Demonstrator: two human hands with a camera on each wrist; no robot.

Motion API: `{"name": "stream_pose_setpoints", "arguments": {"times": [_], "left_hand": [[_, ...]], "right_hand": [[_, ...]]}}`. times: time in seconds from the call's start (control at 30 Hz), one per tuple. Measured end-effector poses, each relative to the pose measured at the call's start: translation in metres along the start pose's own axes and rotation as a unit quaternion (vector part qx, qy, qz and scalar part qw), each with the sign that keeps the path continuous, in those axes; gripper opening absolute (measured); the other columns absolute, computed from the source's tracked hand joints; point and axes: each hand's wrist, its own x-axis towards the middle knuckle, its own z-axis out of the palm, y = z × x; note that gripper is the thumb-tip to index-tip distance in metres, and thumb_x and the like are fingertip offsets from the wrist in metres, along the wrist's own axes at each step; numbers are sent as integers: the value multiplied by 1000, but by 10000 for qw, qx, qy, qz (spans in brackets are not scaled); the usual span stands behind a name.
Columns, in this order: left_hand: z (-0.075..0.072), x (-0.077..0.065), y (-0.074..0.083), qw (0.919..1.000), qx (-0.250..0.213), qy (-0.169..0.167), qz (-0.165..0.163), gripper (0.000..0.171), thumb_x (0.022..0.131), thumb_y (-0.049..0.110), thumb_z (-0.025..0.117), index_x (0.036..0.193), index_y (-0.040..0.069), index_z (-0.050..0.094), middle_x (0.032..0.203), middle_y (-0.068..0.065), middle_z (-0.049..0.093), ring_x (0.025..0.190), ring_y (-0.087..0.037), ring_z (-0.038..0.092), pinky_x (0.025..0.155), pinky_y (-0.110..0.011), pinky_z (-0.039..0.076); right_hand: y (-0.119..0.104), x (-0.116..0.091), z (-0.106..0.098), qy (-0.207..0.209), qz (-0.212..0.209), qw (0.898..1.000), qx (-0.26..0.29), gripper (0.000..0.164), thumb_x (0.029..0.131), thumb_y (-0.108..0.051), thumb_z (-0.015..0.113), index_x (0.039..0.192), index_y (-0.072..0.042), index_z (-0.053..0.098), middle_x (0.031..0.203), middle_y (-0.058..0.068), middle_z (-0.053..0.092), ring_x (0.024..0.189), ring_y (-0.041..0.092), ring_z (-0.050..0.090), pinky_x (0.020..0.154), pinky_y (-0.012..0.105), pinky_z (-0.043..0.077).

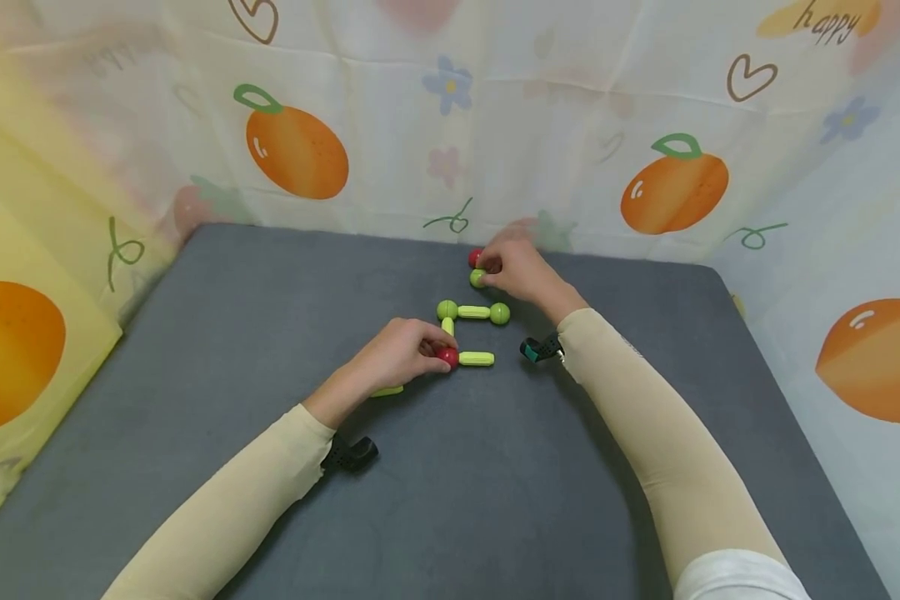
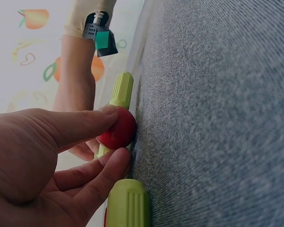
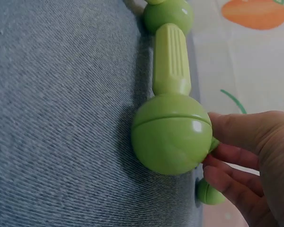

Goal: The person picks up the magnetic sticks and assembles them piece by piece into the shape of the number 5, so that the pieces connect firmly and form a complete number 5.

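Note:
My left hand (image 1: 401, 354) pinches a red ball (image 1: 448, 358) between thumb and fingertips, as the left wrist view also shows. From that ball a ribbed light green stick (image 1: 477, 359) points right, and another stick (image 1: 447, 327) runs back to a green ball (image 1: 447, 310). A crosswise stick (image 3: 172, 59) joins that to a second green ball (image 3: 172, 135). Farther back, my right hand (image 1: 521, 268) pinches a green ball (image 1: 477, 278), mostly hidden in the right wrist view. Just behind it sits a red ball (image 1: 475, 257).
A loose ribbed green stick (image 2: 128, 203) lies under my left hand. Another green ball (image 3: 209, 193) rests near my right fingers. The grey table (image 1: 270, 292) ends at a printed curtain (image 1: 390, 150) close behind my right hand.

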Motion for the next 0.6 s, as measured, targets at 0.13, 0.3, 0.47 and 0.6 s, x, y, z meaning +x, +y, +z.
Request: {"name": "stream_pose_setpoints", "arguments": {"times": [0.13, 0.3, 0.47, 0.6], "left_hand": [[1, 0, 0, 10000, -46, 62, 59, 27, 96, 22, 87, 122, 15, 83, 101, 5, 77, 92, -11, 71, 85, -36, 59], [2, -2, 1, 10000, 4, 15, 8, 27, 96, 22, 88, 122, 16, 83, 101, 5, 76, 91, -11, 70, 84, -35, 59], [2, -2, 1, 10000, -27, 12, 11, 28, 96, 22, 88, 123, 15, 83, 100, 4, 76, 91, -12, 70, 84, -35, 59], [0, -1, 1, 10000, -4, 58, 29, 29, 96, 23, 88, 123, 15, 83, 101, 4, 76, 91, -12, 70, 85, -36, 59]], "right_hand": [[0, -3, 3, -22, 111, 9999, 79, 25, 101, -22, 82, 123, -10, 80, 113, 6, 75, 104, 24, 69, 91, 44, 57], [1, -7, 7, -100, 94, 9998, 154, 26, 102, -20, 81, 126, -9, 78, 117, 8, 73, 105, 25, 70, 91, 44, 57], [4, -10, 8, -1, 77, 9998, 170, 27, 102, -18, 80, 127, -9, 77, 119, 8, 71, 106, 24, 69, 92, 44, 57], [4, -13, 4, 145, 67, 9995, 259, 28, 102, -18, 80, 129, -11, 77, 123, 6, 71, 108, 24, 69, 93, 44, 57]]}}
